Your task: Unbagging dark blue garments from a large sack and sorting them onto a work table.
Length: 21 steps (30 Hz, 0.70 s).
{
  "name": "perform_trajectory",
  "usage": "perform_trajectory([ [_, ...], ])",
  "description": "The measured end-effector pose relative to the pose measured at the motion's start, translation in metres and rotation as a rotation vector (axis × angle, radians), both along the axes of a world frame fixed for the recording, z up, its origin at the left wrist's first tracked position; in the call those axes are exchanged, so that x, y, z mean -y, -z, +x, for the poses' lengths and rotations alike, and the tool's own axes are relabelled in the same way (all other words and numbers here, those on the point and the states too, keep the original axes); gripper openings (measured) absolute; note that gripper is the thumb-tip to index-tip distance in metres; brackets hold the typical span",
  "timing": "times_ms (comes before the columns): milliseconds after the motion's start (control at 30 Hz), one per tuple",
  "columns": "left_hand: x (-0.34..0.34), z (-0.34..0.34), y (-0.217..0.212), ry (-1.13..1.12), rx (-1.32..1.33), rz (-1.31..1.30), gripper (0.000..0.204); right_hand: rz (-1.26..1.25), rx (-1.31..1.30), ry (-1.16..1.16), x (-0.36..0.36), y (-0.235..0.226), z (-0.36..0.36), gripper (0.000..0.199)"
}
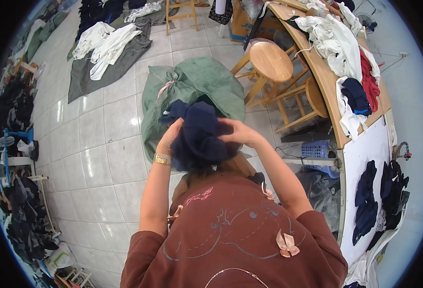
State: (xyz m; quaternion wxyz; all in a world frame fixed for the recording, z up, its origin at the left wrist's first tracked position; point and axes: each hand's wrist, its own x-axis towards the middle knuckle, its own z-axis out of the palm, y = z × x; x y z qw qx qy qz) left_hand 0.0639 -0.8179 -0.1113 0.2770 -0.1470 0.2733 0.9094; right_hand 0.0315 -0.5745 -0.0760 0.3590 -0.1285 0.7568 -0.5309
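A bunched bundle of navy blue cloth point(199, 137) is held up in front of my body, between both hands. My left hand point(171, 136) grips its left side, with a gold watch on the wrist. On the right side, my right hand point(238, 132) presses its fingers into the fabric. Just beyond the bundle, a large green sack point(211, 77) sits on the floor, its gathered corner tied with a pink strip. The bundle overlaps the sack's near part, and a dark gap shows at its edge. The fingertips are partly hidden by the cloth.
Wooden stools point(271, 60) stand right of the sack, beside a long table point(334, 115) bearing white, red and navy garments. A blue plastic basket point(317, 153) is under the table. White garments point(110, 48) lie on a grey sheet at the far left. Dark cloth piles point(17, 211) line the left side.
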Motion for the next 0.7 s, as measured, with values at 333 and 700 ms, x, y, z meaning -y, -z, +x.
perform_trajectory([
  [333,-0.007,-0.001,-0.025,0.159,-0.309,-0.884,0.043,-1.111,0.65,0.642,-0.054,-0.063,-0.018,0.042],
  [700,-0.052,-0.028,-0.024,0.208,-0.525,-1.102,0.05,-1.498,0.248,0.629,-0.131,-0.101,0.029,0.061],
])
